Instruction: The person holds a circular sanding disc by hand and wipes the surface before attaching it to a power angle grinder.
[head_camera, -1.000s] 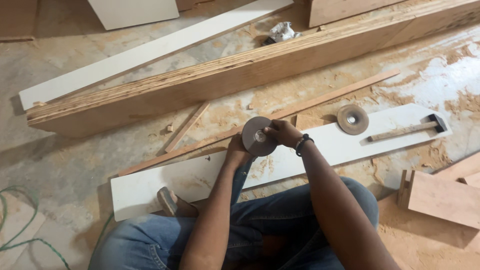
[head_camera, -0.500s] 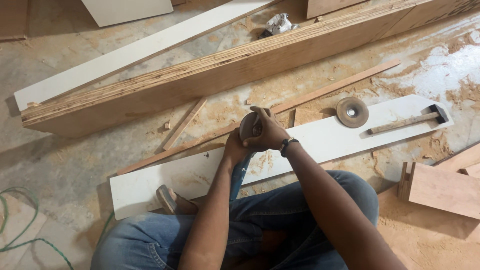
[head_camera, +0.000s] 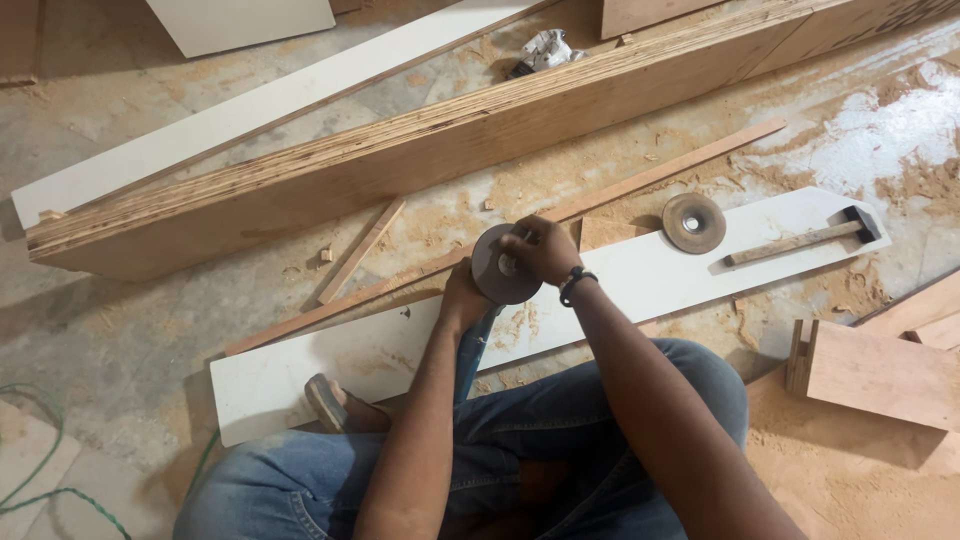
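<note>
My right hand (head_camera: 545, 250) pinches the centre of the grey disc (head_camera: 497, 268), fingers pressed on its hub, while my left hand (head_camera: 462, 300) is wrapped tight round the blue tool body (head_camera: 470, 345) under it, above the white board (head_camera: 640, 275) on the floor. If my fingers slip, I reckon the disc could seat crooked. A spare disc (head_camera: 694, 222) and hammer (head_camera: 800, 240) lie nearby.

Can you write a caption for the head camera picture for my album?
Seated on a dusty floor, a person's left hand and right hand hold a round disc above a white board.
</note>
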